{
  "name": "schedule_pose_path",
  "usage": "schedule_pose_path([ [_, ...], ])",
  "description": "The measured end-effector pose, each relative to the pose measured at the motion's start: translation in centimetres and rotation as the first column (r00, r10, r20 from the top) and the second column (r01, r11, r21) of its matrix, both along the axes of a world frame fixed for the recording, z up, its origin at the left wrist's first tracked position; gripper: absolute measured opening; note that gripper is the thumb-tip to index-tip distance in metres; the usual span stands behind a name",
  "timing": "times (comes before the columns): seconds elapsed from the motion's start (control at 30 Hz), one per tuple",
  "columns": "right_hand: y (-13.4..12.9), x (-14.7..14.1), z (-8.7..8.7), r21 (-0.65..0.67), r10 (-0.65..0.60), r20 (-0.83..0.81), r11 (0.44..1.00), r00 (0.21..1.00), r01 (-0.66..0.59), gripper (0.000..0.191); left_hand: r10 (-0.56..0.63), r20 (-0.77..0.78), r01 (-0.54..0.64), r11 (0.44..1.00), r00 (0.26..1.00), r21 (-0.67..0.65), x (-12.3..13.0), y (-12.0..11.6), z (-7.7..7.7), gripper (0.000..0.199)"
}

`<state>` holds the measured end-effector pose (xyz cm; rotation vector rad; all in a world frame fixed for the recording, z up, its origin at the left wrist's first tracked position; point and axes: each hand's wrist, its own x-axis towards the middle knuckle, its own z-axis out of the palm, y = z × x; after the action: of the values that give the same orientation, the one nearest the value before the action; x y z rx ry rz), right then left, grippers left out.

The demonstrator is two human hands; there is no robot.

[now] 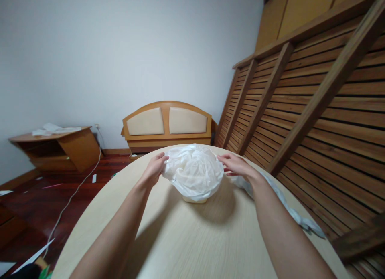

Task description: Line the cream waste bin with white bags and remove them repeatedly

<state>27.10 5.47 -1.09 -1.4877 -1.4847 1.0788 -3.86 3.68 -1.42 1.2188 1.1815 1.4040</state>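
A thin white plastic bag [195,172] is draped over a container in the middle of the round table. Only the container's pale yellow base [195,200] shows below the bag; the rest is covered. At the left, my left hand [155,167] pinches the edge of the bag between thumb and fingers. My right hand [234,164] has hold of the opposite edge with thumb and forefinger, its other fingers slightly apart. The bag's top is crumpled and sags between the two hands.
The round table [168,247] has a crumpled translucent plastic strip [288,207] along its right side. A slatted wooden frame [327,114] leans close on the right. Beyond stand a headboard [167,106] and a low cabinet [76,148]; a white cable [72,199] crosses the floor.
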Motion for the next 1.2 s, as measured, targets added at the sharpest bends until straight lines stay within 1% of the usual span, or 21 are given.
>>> schedule_pose_path([
  [0.03, -0.7, 0.1, 0.6, -0.070, 0.039, 0.024, 0.997, 0.999, -0.037, 0.047, 0.017, 0.003, -0.017, 1.000, 1.000, -0.003, -0.1, 0.0, -0.1, 0.022],
  [0.07, -1.3, 0.3, 1.2, -0.173, 0.128, 0.043, 0.978, 0.991, -0.119, 0.052, 0.032, 0.005, -0.032, 0.999, 0.999, -0.007, -0.2, 0.1, -0.1, 0.020],
  [0.13, -2.4, 0.4, 2.2, -0.239, 0.220, 0.018, 0.948, 0.975, -0.209, 0.052, 0.053, 0.008, -0.053, 0.998, 0.999, -0.016, -0.2, 0.1, -0.1, 0.019],
  [0.17, -2.7, 0.5, 2.5, -0.238, 0.250, -0.013, 0.940, 0.968, -0.246, 0.052, 0.058, 0.009, -0.058, 0.998, 0.998, -0.020, -0.2, 0.1, 0.0, 0.018],
  [0.23, -3.0, 0.5, 2.8, -0.172, 0.265, -0.086, 0.946, 0.960, -0.277, 0.055, 0.069, 0.014, -0.069, 0.997, 0.998, -0.025, -0.2, -0.1, 0.2, 0.019],
  [0.3, -2.9, 0.5, 2.7, -0.095, 0.250, -0.169, 0.959, 0.953, -0.268, 0.058, 0.082, 0.022, -0.081, 0.996, 0.996, -0.020, -0.1, -0.2, 0.5, 0.028],
  [0.37, -2.4, 0.6, 2.5, -0.040, 0.161, -0.254, 0.983, 0.954, -0.177, 0.053, 0.089, 0.023, -0.089, 0.996, 0.996, -0.011, -0.2, -0.4, 0.8, 0.039],
  [0.43, -1.7, 0.8, 2.2, -0.008, 0.026, -0.335, 1.000, 0.942, -0.030, 0.048, 0.091, 0.015, -0.091, 0.996, 0.996, -0.009, -0.3, -0.6, 1.0, 0.043],
  [0.5, -0.9, 1.0, 2.0, 0.035, -0.093, -0.405, 0.993, 0.910, 0.117, 0.049, 0.106, 0.006, -0.106, 0.994, 0.994, -0.016, -0.5, -0.7, 1.1, 0.046],
  [0.53, -0.5, 1.2, 1.9, 0.058, -0.129, -0.439, 0.984, 0.889, 0.171, 0.050, 0.120, 0.004, -0.120, 0.993, 0.993, -0.022, -0.6, -0.6, 1.2, 0.047],
  [0.6, 0.2, 1.7, 1.7, 0.096, -0.173, -0.496, 0.963, 0.851, 0.251, 0.052, 0.156, -0.001, -0.156, 0.987, 0.988, -0.033, -0.8, -0.5, 1.2, 0.048],
  [0.67, 0.7, 2.1, 1.6, 0.120, -0.197, -0.533, 0.945, 0.823, 0.305, 0.052, 0.194, -0.008, -0.194, 0.980, 0.981, -0.040, -1.1, -0.4, 1.3, 0.046],
  [0.73, 1.1, 2.5, 1.6, 0.140, -0.201, -0.545, 0.935, 0.814, 0.325, 0.051, 0.219, -0.016, -0.220, 0.975, 0.975, -0.042, -1.3, -0.4, 1.6, 0.043],
  [0.8, 1.1, 2.6, 1.5, 0.161, -0.193, -0.545, 0.931, 0.816, 0.328, 0.047, 0.214, -0.030, -0.215, 0.976, 0.976, -0.043, -1.5, -0.6, 1.9, 0.039],
  [0.87, 0.9, 2.5, 1.5, 0.174, -0.172, -0.529, 0.937, 0.831, 0.304, 0.038, 0.175, -0.058, -0.179, 0.982, 0.983, -0.058, -1.5, -1.0, 2.3, 0.038],
  [0.93, 0.5, 2.0, 1.6, 0.164, -0.134, -0.499, 0.956, 0.856, 0.244, 0.029, 0.122, -0.101, -0.131, 0.987, 0.987, -0.093, -1.5, -1.4, 2.7, 0.041],
  [1.0, -0.1, 1.4, 1.9, 0.135, -0.085, -0.466, 0.977, 0.881, 0.166, 0.021, 0.062, -0.191, -0.089, 0.987, 0.980, -0.136, -1.6, -1.8, 2.9, 0.046],
  [1.07, -0.8, 0.8, 2.3, 0.122, -0.011, -0.440, 0.990, 0.898, 0.072, 0.016, 0.016, -0.289, -0.063, 0.986, 0.957, -0.154, -1.6, -2.0, 2.9, 0.047],
  [1.13, -1.5, 0.4, 2.9, 0.139, 0.077, -0.437, 0.990, 0.896, -0.017, 0.017, 0.004, -0.344, -0.050, 0.991, 0.939, -0.125, -1.6, -1.9, 2.7, 0.041],
  [1.2, -2.2, 0.3, 3.5, 0.155, 0.160, -0.451, 0.983, 0.878, -0.100, 0.026, 0.014, -0.341, -0.044, 0.996, 0.940, -0.080, -1.6, -1.7, 2.5, 0.035],
])
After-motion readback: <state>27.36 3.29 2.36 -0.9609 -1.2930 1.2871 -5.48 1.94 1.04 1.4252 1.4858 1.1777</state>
